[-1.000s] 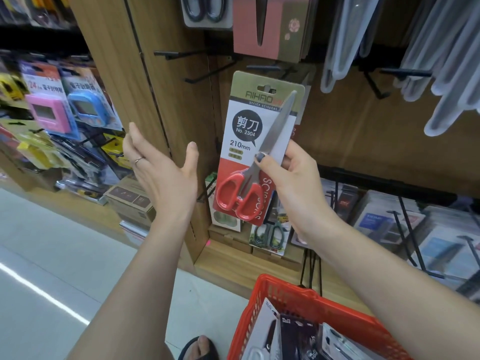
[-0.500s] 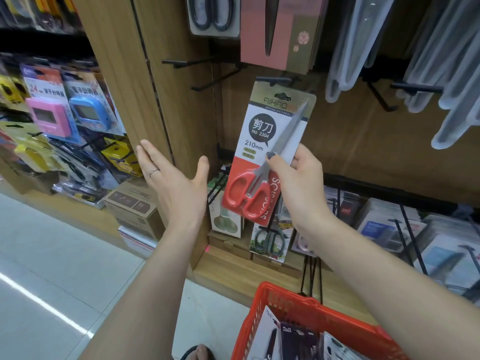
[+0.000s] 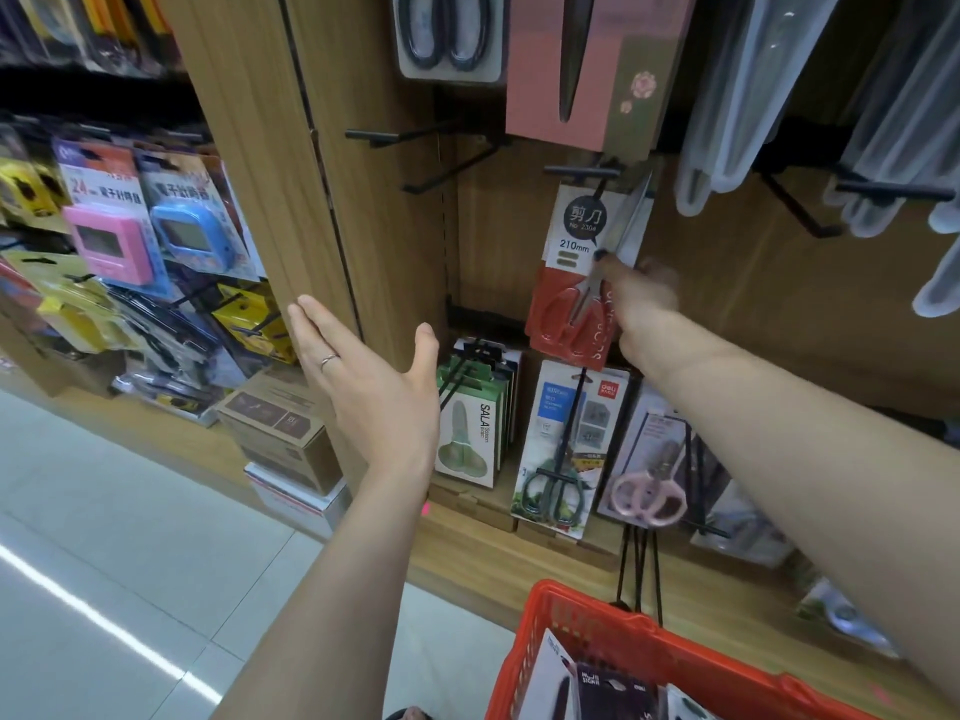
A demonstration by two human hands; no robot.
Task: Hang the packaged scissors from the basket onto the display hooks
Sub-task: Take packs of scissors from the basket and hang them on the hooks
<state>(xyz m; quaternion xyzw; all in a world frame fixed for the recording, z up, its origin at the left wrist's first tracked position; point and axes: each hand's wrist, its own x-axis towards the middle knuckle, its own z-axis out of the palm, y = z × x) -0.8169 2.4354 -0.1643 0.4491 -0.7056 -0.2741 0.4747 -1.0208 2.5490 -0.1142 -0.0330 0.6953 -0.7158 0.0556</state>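
Nearest, at five o'clock, the red basket (image 3: 587, 623) holds more packaged goods. Above it the left hand (image 3: 371, 387) floats with its fingers straight and spread, holding nothing, beside the wooden upright (image 3: 291, 163). Farther in, toward one o'clock, the right hand (image 3: 641, 298) pinches the red-handled scissors pack (image 3: 576, 272) at its right edge, its grip clamped on the card, whose top sits right up at a black display hook (image 3: 582, 172) on the back panel.
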